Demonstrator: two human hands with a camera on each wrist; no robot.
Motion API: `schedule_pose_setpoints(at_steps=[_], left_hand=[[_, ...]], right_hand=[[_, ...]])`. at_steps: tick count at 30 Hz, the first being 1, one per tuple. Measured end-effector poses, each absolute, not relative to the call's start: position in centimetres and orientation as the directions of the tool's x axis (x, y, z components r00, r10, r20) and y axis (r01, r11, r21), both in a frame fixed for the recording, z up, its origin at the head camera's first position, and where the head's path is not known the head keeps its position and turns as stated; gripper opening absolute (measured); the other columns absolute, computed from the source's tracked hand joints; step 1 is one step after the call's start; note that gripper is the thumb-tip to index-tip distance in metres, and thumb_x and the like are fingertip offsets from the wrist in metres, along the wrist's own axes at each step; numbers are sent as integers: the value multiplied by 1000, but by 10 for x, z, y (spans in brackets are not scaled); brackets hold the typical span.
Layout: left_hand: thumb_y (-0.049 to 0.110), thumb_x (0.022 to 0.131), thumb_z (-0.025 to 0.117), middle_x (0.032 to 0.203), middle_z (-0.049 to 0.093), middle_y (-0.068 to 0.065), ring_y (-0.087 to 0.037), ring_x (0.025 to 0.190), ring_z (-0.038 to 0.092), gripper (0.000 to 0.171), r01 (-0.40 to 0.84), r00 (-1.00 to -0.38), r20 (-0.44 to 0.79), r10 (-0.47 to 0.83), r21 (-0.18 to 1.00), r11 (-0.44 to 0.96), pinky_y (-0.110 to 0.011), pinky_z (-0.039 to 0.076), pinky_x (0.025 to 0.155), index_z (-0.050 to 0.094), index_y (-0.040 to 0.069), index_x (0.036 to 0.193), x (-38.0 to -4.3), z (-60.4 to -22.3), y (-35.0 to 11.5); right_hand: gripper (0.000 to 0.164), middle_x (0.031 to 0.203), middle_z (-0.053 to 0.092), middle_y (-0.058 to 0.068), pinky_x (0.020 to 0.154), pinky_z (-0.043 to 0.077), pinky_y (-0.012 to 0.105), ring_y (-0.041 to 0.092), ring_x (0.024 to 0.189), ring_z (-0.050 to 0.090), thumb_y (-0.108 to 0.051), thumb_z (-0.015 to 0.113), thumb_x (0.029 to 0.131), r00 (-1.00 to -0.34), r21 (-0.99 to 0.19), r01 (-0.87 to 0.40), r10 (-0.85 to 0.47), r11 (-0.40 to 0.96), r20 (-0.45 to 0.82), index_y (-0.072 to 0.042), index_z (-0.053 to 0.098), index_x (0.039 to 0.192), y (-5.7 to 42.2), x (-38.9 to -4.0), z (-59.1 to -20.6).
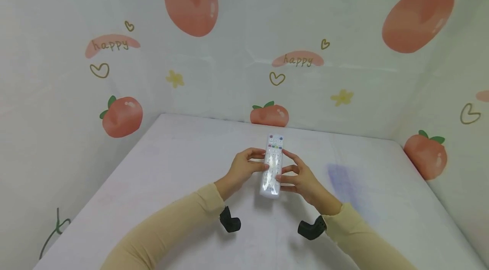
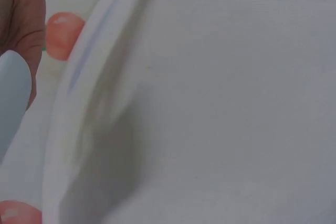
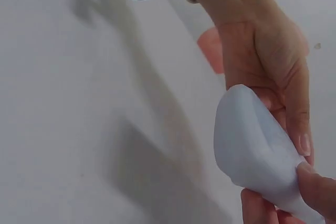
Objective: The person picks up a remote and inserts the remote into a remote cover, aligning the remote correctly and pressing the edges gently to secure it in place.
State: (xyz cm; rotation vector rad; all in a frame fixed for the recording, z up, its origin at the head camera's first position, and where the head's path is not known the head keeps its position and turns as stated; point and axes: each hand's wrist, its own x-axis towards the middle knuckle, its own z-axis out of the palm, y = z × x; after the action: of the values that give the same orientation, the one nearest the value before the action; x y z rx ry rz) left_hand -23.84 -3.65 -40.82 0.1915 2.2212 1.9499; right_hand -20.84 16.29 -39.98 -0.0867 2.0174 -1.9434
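A white remote control [image 1: 272, 164] with coloured buttons near its top is held upright over the table, between both hands. My left hand [image 1: 244, 166] pinches its left edge, thumb on the button face. From the other side my right hand [image 1: 304, 180] grips the right edge, its thumb on the face and fingers spread along the side. The remote's smooth lower end [image 3: 247, 135] shows large in the right wrist view, with the left hand [image 3: 262, 51] beyond it. Only part of the remote [image 2: 13, 98] enters the left wrist view, beside a hand. The fingers behind the remote are partly hidden.
The white table [image 1: 198, 147] spreads under both arms, with a bluish smear [image 1: 345, 183] on its right side. A white curtain [image 1: 237, 49] printed with peaches stands behind. Black wrist cameras [image 1: 312, 228] hang below the sleeves. A green cord [image 1: 57, 227] lies at the left edge.
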Motion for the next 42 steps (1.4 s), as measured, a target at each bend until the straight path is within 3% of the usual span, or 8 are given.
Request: schedule_pose_setpoints(at_steps=[5, 14, 24, 42], left_hand=[[1, 77, 78, 117, 67, -13, -19, 94, 66, 47, -61, -978, -84, 189, 990, 128, -30, 56, 79, 62, 5, 121, -235, -422, -35], [-4, 76, 77, 113, 67, -16, -18, 92, 66, 47, -125, -969, -147, 199, 985, 118, -30, 58, 77, 59, -2, 120, -237, -438, -33], [-5, 75, 78, 109, 68, -15, -16, 88, 65, 46, -188, -957, -213, 196, 973, 137, -28, 57, 77, 59, -2, 116, -243, -447, -29], [-9, 72, 78, 99, 63, -11, -16, 82, 60, 44, -224, -951, -250, 185, 963, 150, -29, 58, 73, 60, -3, 112, -251, -449, -26]], right_hand=[[85, 101, 50, 10, 85, 56, 49, 17, 88, 59, 2, 67, 86, -938, -978, 184, -280, 100, -205, -18, 22, 154, 162, -206, -412], [82, 97, 49, 9, 78, 58, 40, 16, 83, 58, 6, 67, 84, -935, -965, 226, -246, 134, -253, -13, 26, 153, 161, -206, -429], [81, 97, 47, 10, 69, 59, 32, 16, 79, 57, 6, 68, 84, -926, -945, 268, -219, 189, -306, -12, 28, 152, 162, -213, -442], [81, 92, 52, 10, 64, 59, 32, 15, 70, 58, 1, 72, 84, -908, -907, 276, -224, 317, -355, -8, 28, 152, 163, -221, -436]])
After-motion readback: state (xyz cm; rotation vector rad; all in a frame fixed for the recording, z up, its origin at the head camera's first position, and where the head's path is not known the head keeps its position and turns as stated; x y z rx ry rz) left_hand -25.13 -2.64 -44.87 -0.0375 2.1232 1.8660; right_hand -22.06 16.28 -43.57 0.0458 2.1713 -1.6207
